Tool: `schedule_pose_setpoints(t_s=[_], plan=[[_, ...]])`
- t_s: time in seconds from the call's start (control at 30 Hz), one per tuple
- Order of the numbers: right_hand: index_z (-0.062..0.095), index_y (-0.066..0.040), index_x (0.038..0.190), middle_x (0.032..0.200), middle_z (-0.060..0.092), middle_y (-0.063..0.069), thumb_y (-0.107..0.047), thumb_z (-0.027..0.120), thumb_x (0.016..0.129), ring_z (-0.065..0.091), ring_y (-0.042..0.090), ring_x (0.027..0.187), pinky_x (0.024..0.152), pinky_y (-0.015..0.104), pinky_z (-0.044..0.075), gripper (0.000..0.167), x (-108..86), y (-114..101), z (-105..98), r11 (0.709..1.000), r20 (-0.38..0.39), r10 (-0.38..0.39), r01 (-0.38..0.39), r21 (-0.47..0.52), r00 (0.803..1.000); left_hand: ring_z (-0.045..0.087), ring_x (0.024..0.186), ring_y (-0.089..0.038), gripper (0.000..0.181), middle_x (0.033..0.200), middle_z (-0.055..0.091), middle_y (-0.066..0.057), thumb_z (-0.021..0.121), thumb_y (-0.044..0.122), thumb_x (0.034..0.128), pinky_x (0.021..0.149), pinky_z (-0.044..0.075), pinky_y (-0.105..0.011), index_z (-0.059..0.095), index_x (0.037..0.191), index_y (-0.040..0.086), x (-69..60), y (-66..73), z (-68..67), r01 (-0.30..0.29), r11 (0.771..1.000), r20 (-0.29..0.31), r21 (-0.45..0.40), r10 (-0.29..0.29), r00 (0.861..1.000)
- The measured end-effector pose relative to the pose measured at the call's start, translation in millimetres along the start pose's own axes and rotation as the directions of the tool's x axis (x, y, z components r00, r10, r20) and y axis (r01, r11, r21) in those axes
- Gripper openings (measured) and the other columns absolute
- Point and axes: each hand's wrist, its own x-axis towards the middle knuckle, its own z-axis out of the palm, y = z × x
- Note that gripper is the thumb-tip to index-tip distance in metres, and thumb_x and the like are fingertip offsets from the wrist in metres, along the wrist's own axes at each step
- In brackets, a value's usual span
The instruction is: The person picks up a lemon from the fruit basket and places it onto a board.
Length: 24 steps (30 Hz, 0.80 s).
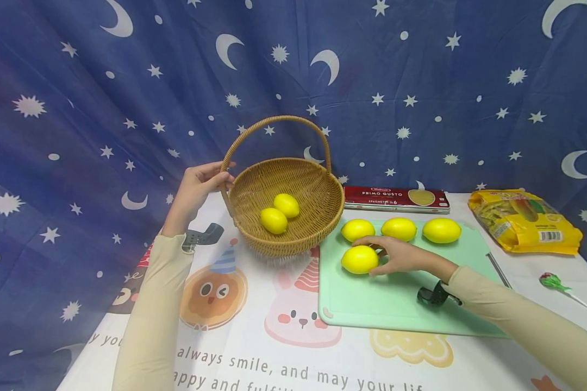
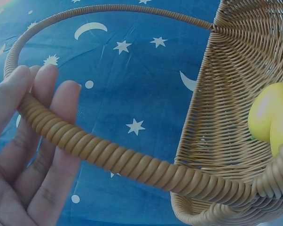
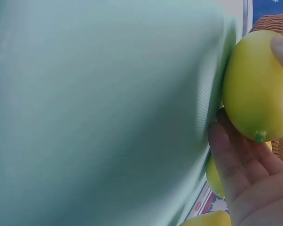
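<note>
A wicker basket (image 1: 308, 179) with a tall arched handle (image 1: 286, 118) stands left of the cutting board. Two lemons, a lower one (image 1: 274, 220) and an upper one (image 1: 287, 205), lie inside it. My left hand (image 1: 195, 190) holds the left side of the handle between thumb and fingers, as the left wrist view also shows. Over the light green cutting board (image 1: 386, 304), my right hand (image 1: 401, 255) grips a yellow lemon (image 1: 359, 259) by its right end. In the right wrist view the thumb lies on that lemon (image 3: 254, 84), with fingers along its other side.
Three more lemons sit in a row along the board's back: left (image 1: 357, 230), middle (image 1: 398, 229) and right (image 1: 442, 231). Behind them lies a red spaghetti pack (image 1: 396, 199). A yellow snack bag (image 1: 525, 222) and a lollipop (image 1: 553, 281) are at the right.
</note>
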Motion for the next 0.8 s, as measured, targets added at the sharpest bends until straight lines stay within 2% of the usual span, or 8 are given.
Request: schedule_pose_setpoints(t_s=[0.2, 0.43, 0.8], plan=[[0.050, -0.007, 0.132, 0.131, 0.055, 0.013, -0.025, 0.077, 0.078, 0.054, 0.027, 0.112, 0.090, 0.036, 0.053, 0.064, -0.7, -0.4, -0.6, 1.000, 0.004, 0.003, -0.003, -0.003, 1.000, 0.067, 0.075, -0.005, 0.040, 0.081, 0.070, 0.010, 0.061, 0.016, 0.0912, 0.079, 0.054, -0.017, 0.056, 0.124, -0.007, -0.4, 1.0, 0.3, 0.005, 1.000, 0.002, 0.004, -0.005, 1.000], [0.053, -0.005, 0.128, 0.128, 0.057, 0.013, -0.029, 0.077, 0.077, 0.055, 0.028, 0.113, 0.090, 0.037, 0.053, 0.061, -2.6, -0.5, -3.0, 1.000, 0.050, 0.005, -0.006, 0.011, 0.999, 0.068, 0.078, -0.009, 0.040, 0.080, 0.069, 0.012, 0.061, 0.017, 0.0912, 0.079, 0.054, -0.017, 0.057, 0.124, -0.005, -1.1, 1.5, -0.2, 0.005, 1.000, -0.001, 0.020, -0.005, 1.000], [0.048, -0.002, 0.133, 0.131, 0.054, 0.014, -0.026, 0.077, 0.077, 0.054, 0.030, 0.114, 0.092, 0.040, 0.052, 0.067, -3.8, -1.9, -2.6, 1.000, 0.046, 0.004, -0.006, 0.024, 0.999, 0.067, 0.076, -0.003, 0.039, 0.079, 0.068, 0.014, 0.061, 0.017, 0.0915, 0.079, 0.054, -0.017, 0.057, 0.124, -0.004, -0.4, 0.1, 0.2, 0.005, 1.000, 0.001, 0.021, -0.005, 1.000]])
